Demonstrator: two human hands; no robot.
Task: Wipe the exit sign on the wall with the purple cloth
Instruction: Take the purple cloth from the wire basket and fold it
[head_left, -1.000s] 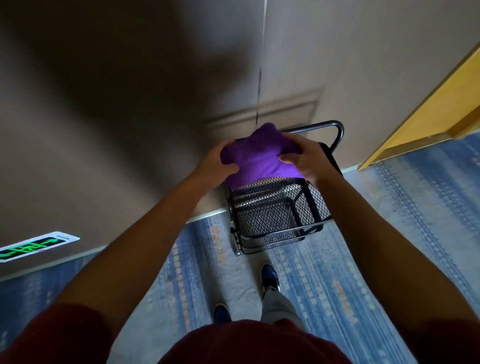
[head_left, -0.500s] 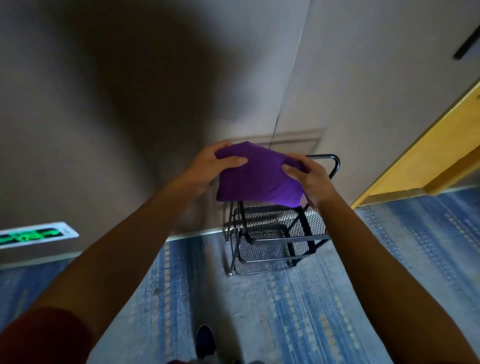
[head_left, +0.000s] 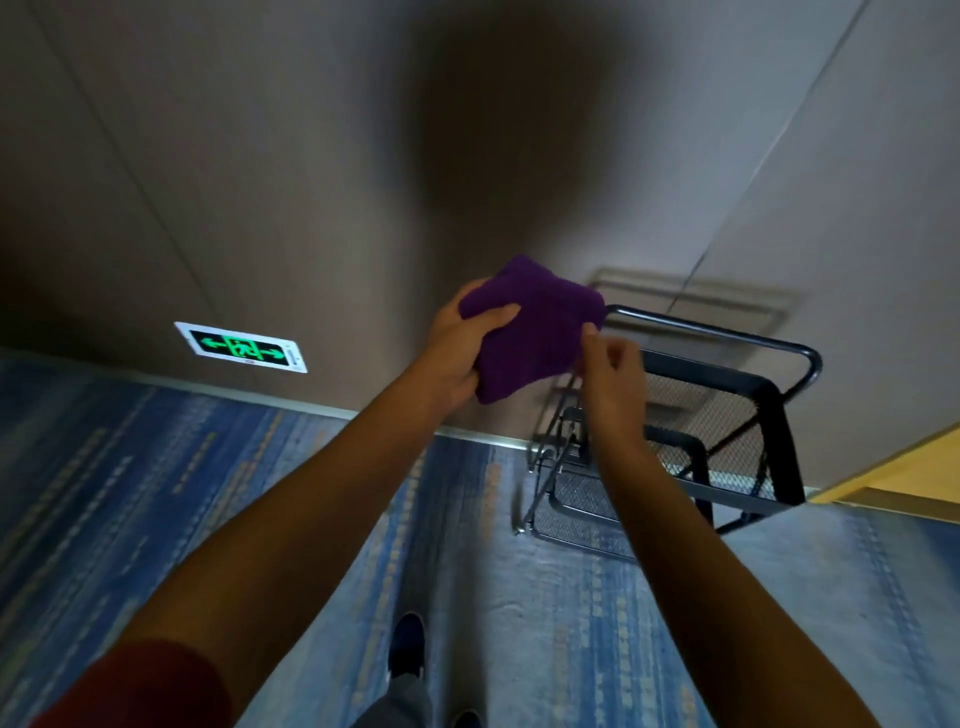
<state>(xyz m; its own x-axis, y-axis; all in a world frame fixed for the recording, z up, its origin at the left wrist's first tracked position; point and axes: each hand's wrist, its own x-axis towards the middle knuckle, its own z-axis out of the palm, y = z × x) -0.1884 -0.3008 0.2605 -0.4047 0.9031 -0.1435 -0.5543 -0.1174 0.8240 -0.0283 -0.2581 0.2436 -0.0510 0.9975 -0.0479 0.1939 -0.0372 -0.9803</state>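
Above the black cart (head_left: 737, 415), left hand (head_left: 457, 358) grips purple cloth (head_left: 530, 332); right hand (head_left: 613, 374) pinches its edge

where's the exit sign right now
The exit sign is low on the wall, just above the carpet, left of the left hand that holds the purple cloth.
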